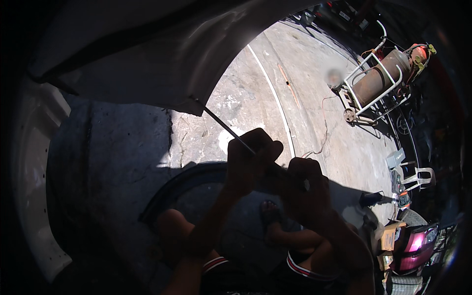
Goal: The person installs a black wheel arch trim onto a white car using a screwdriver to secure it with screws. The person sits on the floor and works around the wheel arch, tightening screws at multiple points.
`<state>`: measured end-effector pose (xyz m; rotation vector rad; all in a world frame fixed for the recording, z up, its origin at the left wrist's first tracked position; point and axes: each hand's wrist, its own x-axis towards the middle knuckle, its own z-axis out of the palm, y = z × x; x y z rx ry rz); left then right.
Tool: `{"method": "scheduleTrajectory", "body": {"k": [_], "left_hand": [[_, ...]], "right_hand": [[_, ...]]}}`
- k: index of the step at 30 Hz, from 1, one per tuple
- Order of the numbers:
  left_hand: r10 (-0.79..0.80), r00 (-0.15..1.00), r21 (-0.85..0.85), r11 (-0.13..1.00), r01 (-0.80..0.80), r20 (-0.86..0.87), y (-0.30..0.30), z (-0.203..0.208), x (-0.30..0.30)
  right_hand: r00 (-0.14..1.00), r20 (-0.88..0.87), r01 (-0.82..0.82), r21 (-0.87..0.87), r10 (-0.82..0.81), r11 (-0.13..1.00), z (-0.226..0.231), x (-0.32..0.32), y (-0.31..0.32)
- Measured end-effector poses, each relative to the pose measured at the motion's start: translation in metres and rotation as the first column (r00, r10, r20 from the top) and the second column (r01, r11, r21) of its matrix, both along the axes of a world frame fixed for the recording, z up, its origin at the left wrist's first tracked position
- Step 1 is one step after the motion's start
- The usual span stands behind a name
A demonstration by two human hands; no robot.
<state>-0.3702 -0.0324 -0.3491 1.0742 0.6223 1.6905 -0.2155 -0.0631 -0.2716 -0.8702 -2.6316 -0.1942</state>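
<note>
A long screwdriver (pixel 220 123) slants up and left, its thin metal shaft reaching the lower corner of a pale body panel (pixel 162 73) overhead. My left hand (pixel 250 160) is closed around the shaft near the handle. Just right of it and lower, my right hand (pixel 312 194) grips the handle, whose end shows beside the fingers. The tip meets or nearly meets a small spot at the panel's corner; shadow hides the exact contact.
A dark curved strip (pixel 169 189) lies on the floor near my legs. A pale panel edge (pixel 37 187) stands at the left. Far right are a wheeled cart (pixel 373 88) with gas cylinders, a white plastic chair (pixel 420 178), cardboard boxes (pixel 391 236) and a reddish car part (pixel 418 250).
</note>
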Motion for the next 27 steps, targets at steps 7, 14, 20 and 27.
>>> {"method": "scheduleTrajectory", "body": {"k": [7,14,20,27], "left_hand": [[-0.139,0.892,0.042,0.990,0.134,0.431,0.006,-0.004,0.010],[0.106,0.651,-0.084,0.994,-0.064,0.752,0.014,-0.011,-0.049],[0.549,0.819,-0.101,0.836,-0.540,0.167,0.021,-0.004,-0.067],[0.089,0.722,-0.145,0.989,0.017,0.686,0.027,-0.017,-0.048]], "right_hand": [[0.717,-0.396,-0.155,-0.893,-0.573,0.423,0.006,0.005,-0.002],[0.943,-0.327,0.006,-0.177,-0.065,0.984,0.007,-0.012,-0.002],[0.991,-0.131,0.018,0.215,0.011,0.976,0.002,-0.013,-0.010],[0.997,-0.041,-0.063,0.118,0.069,0.991,-0.047,0.094,0.014]]}}
